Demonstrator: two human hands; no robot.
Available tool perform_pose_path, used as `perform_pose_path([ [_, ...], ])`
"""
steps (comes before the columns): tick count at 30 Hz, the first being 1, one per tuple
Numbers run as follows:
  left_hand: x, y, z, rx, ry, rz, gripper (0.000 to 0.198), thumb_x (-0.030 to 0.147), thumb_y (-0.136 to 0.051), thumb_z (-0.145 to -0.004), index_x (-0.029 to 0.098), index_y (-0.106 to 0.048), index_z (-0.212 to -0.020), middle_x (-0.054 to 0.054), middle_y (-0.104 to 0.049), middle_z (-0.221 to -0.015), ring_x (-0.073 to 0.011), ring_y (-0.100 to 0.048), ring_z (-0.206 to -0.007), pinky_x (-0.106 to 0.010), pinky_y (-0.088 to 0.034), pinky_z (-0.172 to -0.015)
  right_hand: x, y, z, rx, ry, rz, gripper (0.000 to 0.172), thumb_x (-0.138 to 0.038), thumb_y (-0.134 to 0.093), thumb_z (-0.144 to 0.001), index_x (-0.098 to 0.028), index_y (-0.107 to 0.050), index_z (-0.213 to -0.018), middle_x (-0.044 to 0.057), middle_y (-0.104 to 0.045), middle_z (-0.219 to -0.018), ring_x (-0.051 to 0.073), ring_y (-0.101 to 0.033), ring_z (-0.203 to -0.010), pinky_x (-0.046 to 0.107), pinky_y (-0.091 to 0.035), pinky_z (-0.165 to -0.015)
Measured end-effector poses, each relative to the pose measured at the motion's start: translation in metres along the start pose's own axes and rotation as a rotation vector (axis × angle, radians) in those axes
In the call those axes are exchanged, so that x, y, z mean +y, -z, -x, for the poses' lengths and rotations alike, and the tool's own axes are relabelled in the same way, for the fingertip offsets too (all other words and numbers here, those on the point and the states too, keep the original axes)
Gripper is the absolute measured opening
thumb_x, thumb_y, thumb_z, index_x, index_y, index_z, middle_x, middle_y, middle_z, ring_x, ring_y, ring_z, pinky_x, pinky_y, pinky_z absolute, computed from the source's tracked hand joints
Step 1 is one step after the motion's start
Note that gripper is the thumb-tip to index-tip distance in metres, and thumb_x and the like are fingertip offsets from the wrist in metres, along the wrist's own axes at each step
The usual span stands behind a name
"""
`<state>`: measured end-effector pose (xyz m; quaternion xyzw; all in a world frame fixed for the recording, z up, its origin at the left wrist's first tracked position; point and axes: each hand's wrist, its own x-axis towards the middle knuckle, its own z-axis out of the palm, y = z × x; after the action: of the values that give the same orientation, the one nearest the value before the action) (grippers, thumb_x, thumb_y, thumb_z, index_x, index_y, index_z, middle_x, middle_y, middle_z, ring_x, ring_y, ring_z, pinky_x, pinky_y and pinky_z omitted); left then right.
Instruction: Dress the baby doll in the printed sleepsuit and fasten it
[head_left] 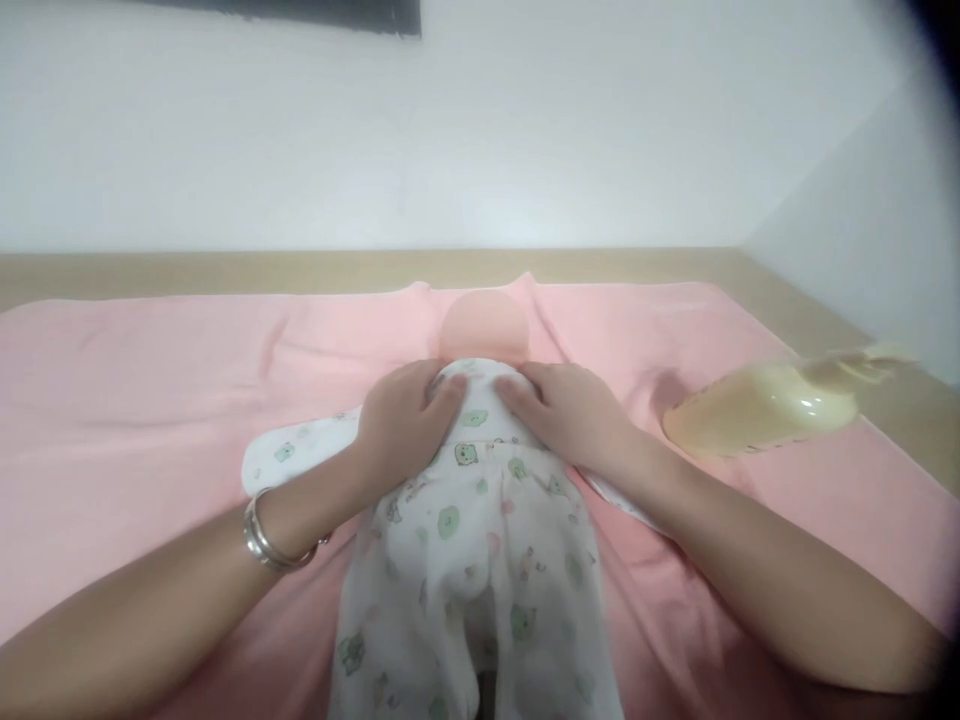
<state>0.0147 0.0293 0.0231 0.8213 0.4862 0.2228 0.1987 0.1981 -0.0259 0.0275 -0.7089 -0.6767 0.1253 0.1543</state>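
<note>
A baby doll lies on its back on a pink blanket, its smooth bald head (484,325) pointing away from me. It wears a white gown (480,510) printed with green and pink figures, and one sleeve (289,455) stretches out to the left. My left hand (411,415) is closed around the doll's left-side shoulder, thumb on the chest. On the opposite shoulder, my right hand (568,410) grips in the same way. Most fingers of both hands curl out of sight around the sides. The gown's hem spreads toward me.
A pump bottle (757,408) of pale yellow liquid lies on the blanket (135,400) to the right, its top toward the edge. Tan surface (360,265) shows beyond the blanket, against a white wall (480,130). A silver bangle (262,535) circles my left wrist.
</note>
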Motion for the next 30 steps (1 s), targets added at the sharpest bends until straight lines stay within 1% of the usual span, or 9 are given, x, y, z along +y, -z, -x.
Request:
perform_pose_path([
  [4,0.0005,0.0,-0.0002,-0.013,0.006,-0.001,0.039,0.044,-0.032,-0.088,0.018,-0.046,-0.062,0.002,-0.056,-0.064,-0.0134,-0.048,-0.06,-0.026,-0.032,-0.055,-0.0005,0.0004,-0.0003,-0.008,-0.007,0.0,0.054,-0.058,-0.024,-0.091,-0.02,-0.056,-0.07,0.002,-0.061,-0.068,0.014,-0.051,-0.059,0.026,-0.027,-0.054],
  [11,0.0,-0.0006,0.0007,-0.014,-0.012,0.004,0.042,0.046,-0.031,-0.088,0.018,-0.05,-0.064,0.001,-0.058,-0.066,-0.0142,-0.049,-0.062,-0.026,-0.032,-0.055,-0.0031,0.0019,-0.0003,-0.017,-0.009,0.0,0.049,-0.054,-0.027,-0.091,-0.02,-0.059,-0.076,0.003,-0.062,-0.071,0.015,-0.051,-0.059,0.026,-0.026,-0.054],
  [18,0.0014,0.0004,0.0016,-0.02,0.011,0.005,0.043,0.047,-0.029,-0.088,0.018,-0.05,-0.064,0.0,-0.056,-0.065,-0.0146,-0.049,-0.061,-0.026,-0.034,-0.055,-0.0023,0.0019,-0.0002,-0.026,-0.012,-0.006,0.05,-0.055,-0.027,-0.091,-0.02,-0.061,-0.081,0.004,-0.063,-0.074,0.015,-0.052,-0.061,0.026,-0.027,-0.053],
  [21,0.0013,0.0007,0.0014,-0.024,0.011,0.01,0.042,0.046,-0.03,-0.088,0.018,-0.05,-0.064,0.0,-0.057,-0.066,-0.0148,-0.049,-0.062,-0.026,-0.034,-0.055,-0.0027,0.0023,-0.0001,-0.03,-0.016,-0.003,0.05,-0.055,-0.027,-0.091,-0.02,-0.06,-0.079,0.004,-0.062,-0.072,0.015,-0.052,-0.06,0.026,-0.027,-0.053],
  [26,-0.0001,-0.0001,0.0012,-0.014,-0.011,0.018,0.039,0.044,-0.032,-0.088,0.018,-0.045,-0.061,0.002,-0.054,-0.062,-0.0135,-0.047,-0.059,-0.026,-0.031,-0.054,-0.0026,0.0016,0.0002,-0.026,-0.017,-0.006,0.049,-0.054,-0.027,-0.091,-0.02,-0.057,-0.073,0.003,-0.061,-0.069,0.014,-0.051,-0.058,0.026,-0.027,-0.052],
  [30,-0.0016,-0.0008,0.0016,-0.007,-0.016,0.023,0.039,0.044,-0.034,-0.088,0.019,-0.045,-0.061,0.002,-0.053,-0.062,-0.0132,-0.047,-0.059,-0.026,-0.03,-0.053,-0.0018,0.001,0.0008,-0.016,-0.012,-0.012,0.049,-0.056,-0.027,-0.091,-0.02,-0.055,-0.071,0.002,-0.06,-0.066,0.014,-0.05,-0.056,0.026,-0.026,-0.052],
])
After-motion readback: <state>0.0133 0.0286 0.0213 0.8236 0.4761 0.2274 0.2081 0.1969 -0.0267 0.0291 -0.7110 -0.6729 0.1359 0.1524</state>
